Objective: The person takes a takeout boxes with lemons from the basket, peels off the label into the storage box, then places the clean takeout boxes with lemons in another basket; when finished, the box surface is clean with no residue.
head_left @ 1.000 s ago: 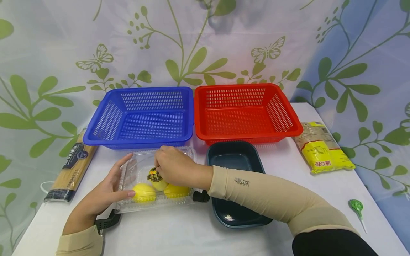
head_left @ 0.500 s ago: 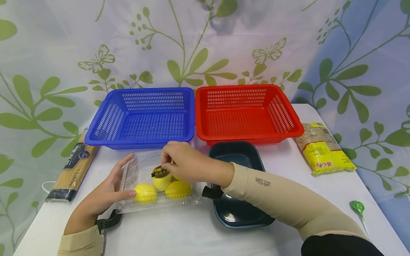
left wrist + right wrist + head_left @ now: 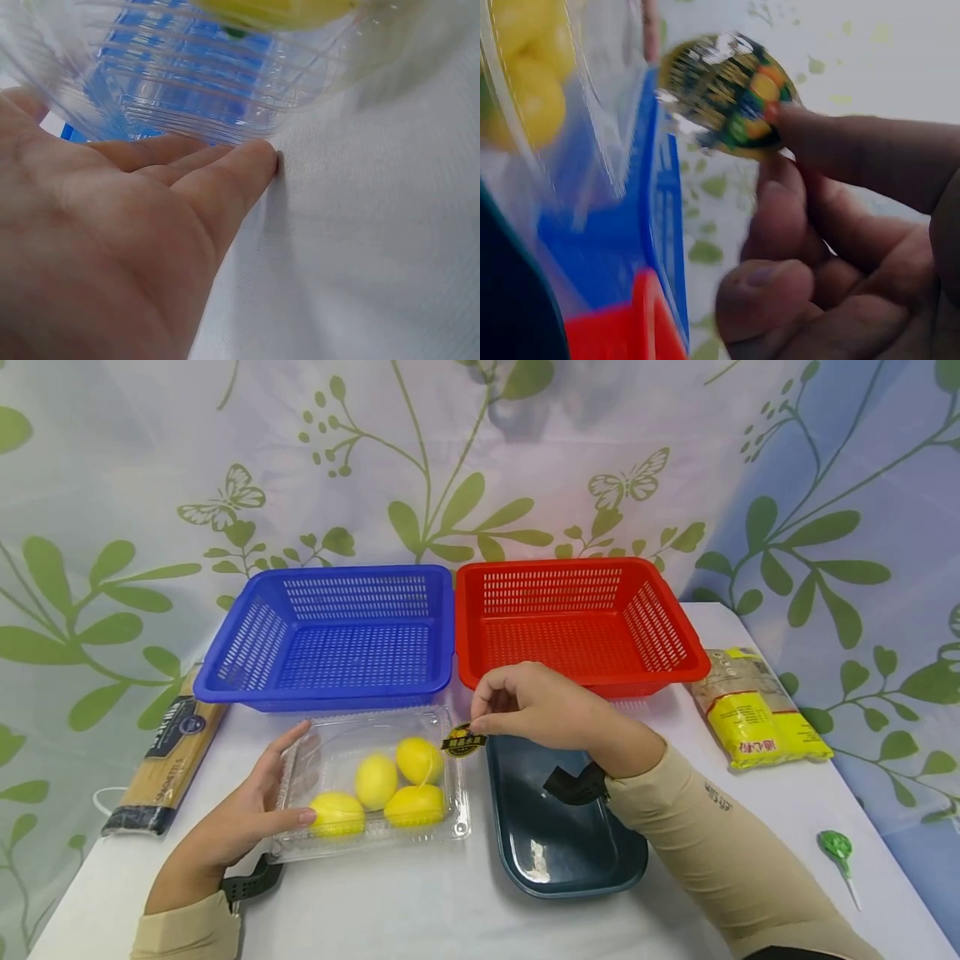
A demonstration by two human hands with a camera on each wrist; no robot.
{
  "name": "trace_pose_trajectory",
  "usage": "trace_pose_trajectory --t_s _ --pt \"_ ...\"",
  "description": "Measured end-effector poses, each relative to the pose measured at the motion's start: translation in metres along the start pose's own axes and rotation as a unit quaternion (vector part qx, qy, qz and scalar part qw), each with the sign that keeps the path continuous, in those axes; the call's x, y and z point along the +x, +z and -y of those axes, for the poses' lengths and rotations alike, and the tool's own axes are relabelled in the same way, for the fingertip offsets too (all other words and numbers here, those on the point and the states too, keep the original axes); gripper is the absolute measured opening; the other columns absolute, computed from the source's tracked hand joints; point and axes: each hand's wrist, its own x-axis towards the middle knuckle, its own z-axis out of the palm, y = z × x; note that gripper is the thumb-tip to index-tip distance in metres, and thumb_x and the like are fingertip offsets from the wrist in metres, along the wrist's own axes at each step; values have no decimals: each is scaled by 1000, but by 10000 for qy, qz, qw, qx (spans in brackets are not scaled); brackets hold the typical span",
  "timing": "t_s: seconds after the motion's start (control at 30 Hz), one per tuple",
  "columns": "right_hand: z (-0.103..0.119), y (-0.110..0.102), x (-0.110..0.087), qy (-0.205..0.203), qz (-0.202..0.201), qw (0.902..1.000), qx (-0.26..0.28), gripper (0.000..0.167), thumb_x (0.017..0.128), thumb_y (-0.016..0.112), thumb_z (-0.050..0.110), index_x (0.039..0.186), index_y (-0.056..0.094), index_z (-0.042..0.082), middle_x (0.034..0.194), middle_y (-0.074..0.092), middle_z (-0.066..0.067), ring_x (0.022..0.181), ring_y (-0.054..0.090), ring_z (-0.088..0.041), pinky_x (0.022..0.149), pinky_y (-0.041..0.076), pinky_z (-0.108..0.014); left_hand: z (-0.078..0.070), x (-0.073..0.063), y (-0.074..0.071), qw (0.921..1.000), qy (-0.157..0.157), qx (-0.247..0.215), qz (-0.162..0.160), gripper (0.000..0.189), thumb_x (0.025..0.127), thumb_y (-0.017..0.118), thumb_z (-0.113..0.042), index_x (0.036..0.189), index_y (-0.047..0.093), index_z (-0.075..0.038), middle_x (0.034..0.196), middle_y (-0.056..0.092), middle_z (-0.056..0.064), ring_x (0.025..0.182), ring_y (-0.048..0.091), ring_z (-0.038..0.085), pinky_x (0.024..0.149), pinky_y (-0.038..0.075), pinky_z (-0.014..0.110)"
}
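A clear plastic clamshell box lies on the table with several yellow lemons inside, seen through its lid. My left hand holds the box by its left end, thumb on the front part and fingers toward the back corner. In the left wrist view, the fingers of that hand lie against the ribbed plastic side. My right hand pinches a black and gold fruit sticker between thumb and forefinger. That sticker hangs just right of the box, above the dark dish's left edge.
A blue basket and a red basket stand side by side at the back. A spaghetti pack lies far left. On the right are a yellow and brown food bag and a green lollipop.
My right hand has peeled the sticker off the box lid and carried it right, past the box's right end. The left hand has stayed on the box.
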Motion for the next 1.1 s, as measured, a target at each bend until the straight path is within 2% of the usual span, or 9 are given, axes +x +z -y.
trace_pose_trajectory --t_s 0.17,0.37,0.53,0.6,0.77,0.83,0.9,1.0,1.1 --pt "-23 -17 -16 149 144 9997 -108 9 95 81 14 93 72 13 84 69 -1 76 62 -23 69 56 -34 -1 1 0 10000 45 -22 -7 110 86 74 6 170 11 -27 174 -8 7 152 -5 45 106 27 10" --pt "-51 -22 -32 492 220 9980 -334 9 94 82 13 92 73 13 81 69 -2 73 60 -22 67 56 -33 -2 1 -1 9999 61 -84 28 110 86 74 6 170 11 -26 174 -9 8 153 -6 42 108 25 11" --pt "-69 -23 -39 641 259 9970 -340 9 93 82 10 90 74 12 80 68 2 72 60 -21 67 55 -33 0 1 0 9999 -4 -163 -43 109 86 74 5 170 12 -26 174 -10 7 154 -15 38 122 4 37" --pt "-73 -23 -40 652 332 9968 -307 9 93 82 9 89 74 12 79 68 2 72 59 -21 66 54 -33 1 0 1 9998 9 -203 -86 108 86 74 5 170 13 -25 174 -10 7 154 -18 38 121 -7 53" --pt "-80 -23 -40 713 537 9957 -255 9 93 82 9 88 74 11 79 67 2 71 58 -20 66 54 -33 3 -2 3 9997 89 -218 -110 107 86 74 5 170 13 -24 174 -9 7 153 -21 39 114 -15 66" --pt "-82 -22 -40 732 574 9952 -293 10 93 82 8 88 73 11 79 67 2 72 58 -20 67 54 -35 3 -2 2 9998 100 -180 -78 108 86 73 5 170 12 -24 174 -9 7 153 -20 41 120 -8 57" --pt "-83 -21 -39 764 597 9947 -353 10 92 82 8 88 73 11 79 67 2 72 59 -20 68 55 -36 2 -1 2 9999 100 -117 -50 108 87 73 5 170 11 -25 174 -7 8 153 -13 45 124 6 41" --pt "-85 -19 -39 832 652 9936 -404 11 92 82 7 87 73 11 79 67 2 72 59 -20 69 56 -38 1 -1 1 10000 66 -33 -17 109 87 74 5 170 10 -27 173 -4 12 152 -1 49 113 26 20" --pt "-86 -17 -38 889 703 9926 -427 11 92 82 7 87 73 11 78 67 2 72 59 -20 68 56 -38 0 -1 1 10000 10 6 -14 110 86 75 5 170 10 -28 172 -3 15 150 7 49 106 34 16"
